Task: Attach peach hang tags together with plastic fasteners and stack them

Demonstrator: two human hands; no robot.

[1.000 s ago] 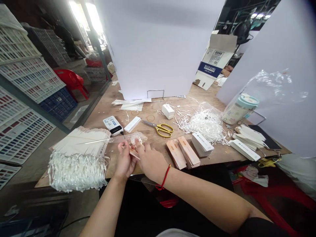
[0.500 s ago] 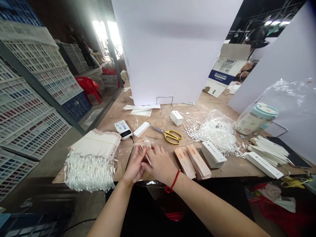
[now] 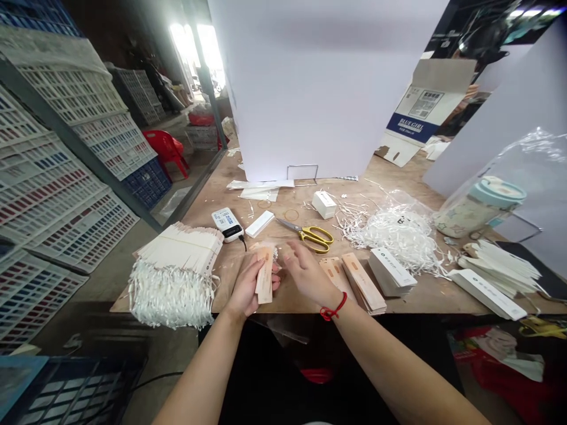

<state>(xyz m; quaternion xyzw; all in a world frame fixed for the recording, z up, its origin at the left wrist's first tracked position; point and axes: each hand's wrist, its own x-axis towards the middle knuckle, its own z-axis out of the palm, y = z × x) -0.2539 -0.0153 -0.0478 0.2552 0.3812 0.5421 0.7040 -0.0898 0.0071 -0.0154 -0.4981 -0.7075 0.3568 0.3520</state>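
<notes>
My left hand (image 3: 246, 287) is closed around a small bundle of light-brown printed tags (image 3: 264, 275) at the table's front edge. Just right of it, my right hand (image 3: 308, 273) is raised with its fingers apart, holding nothing visible. Two piles of brown tags (image 3: 363, 284) lie beside my right wrist. Yellow-handled scissors (image 3: 310, 235) rest behind my hands. At the left is a large banded stack of tags (image 3: 181, 251) with white strings (image 3: 170, 295) hanging from it. A stack of white tags (image 3: 392, 271) stands right of the brown ones.
A heap of white strings (image 3: 398, 236) in clear plastic lies at the right, near a tumbler (image 3: 482, 206) in a bag. A power bank (image 3: 227, 225), a white strip stack (image 3: 260, 224) and a small white block (image 3: 324, 204) sit behind. A white panel (image 3: 314, 88) stands at the back.
My right hand has come away from my left and opened. The tag bundle now shows its printed face in my left hand. The whole view has shifted slightly.
</notes>
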